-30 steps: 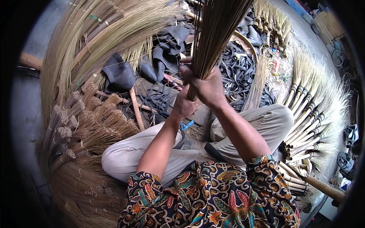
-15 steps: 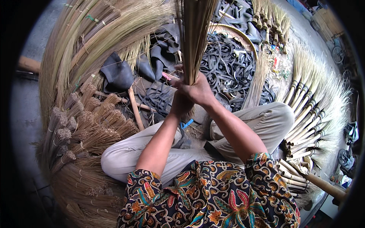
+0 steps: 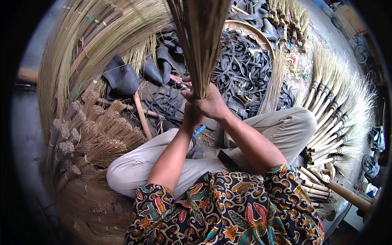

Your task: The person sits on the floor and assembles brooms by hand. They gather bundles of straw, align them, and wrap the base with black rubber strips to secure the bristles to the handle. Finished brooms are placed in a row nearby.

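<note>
A bundle of long brown grass stalks (image 3: 202,49) stands upright in front of me, its top spreading past the upper edge of the view. My right hand (image 3: 213,104) is closed around the bundle's narrow lower end. Just below and to the left, my left hand (image 3: 192,115) grips at the bottom of the same bundle; the right hand hides part of it. Behind the bundle lie black rubber strips (image 3: 243,65) in a round woven tray (image 3: 261,34). A small blue piece (image 3: 199,130) sits on the ground below my hands.
Long grass stalks (image 3: 61,61) are heaped at the far left, with tied bundles (image 3: 102,126) nearer. Black rubber sheets (image 3: 121,77) lie beside a wooden stick (image 3: 142,116). Brooms with pale handles (image 3: 326,130) line the right side. A thick pole (image 3: 349,196) juts in at the lower right.
The bundle's top has tipped nearer to me and its stalks have fanned wider toward the left. Both hands have shifted slightly nearer, still gripping its lower end.
</note>
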`<state>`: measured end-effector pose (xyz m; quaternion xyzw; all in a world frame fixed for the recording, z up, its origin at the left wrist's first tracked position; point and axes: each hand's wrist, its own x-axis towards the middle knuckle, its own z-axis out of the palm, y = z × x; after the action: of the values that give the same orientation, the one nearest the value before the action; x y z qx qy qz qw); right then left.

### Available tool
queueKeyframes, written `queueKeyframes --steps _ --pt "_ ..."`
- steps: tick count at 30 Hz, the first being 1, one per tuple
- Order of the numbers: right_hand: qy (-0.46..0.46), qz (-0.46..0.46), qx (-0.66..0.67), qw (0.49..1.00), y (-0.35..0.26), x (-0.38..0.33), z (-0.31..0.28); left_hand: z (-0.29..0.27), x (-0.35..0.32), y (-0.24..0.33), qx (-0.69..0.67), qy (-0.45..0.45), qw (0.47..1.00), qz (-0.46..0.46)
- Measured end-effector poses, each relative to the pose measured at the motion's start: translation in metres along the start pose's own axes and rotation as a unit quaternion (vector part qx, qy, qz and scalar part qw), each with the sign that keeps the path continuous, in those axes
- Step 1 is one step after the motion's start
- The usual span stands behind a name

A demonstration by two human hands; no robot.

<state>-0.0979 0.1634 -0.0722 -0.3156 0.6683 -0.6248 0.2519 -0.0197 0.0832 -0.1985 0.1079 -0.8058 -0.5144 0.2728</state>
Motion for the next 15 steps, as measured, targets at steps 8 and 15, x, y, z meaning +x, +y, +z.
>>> queueKeyframes --steps 8,15 --pt "0.046 0.092 0.205 0.973 -0.021 0.023 -0.03 -0.002 -0.006 0.033 -0.096 -0.082 0.968 -0.217" --pt "0.061 0.211 0.195 0.956 -0.041 0.02 -0.04 -0.011 0.03 0.096 -0.148 -0.187 0.945 -0.225"
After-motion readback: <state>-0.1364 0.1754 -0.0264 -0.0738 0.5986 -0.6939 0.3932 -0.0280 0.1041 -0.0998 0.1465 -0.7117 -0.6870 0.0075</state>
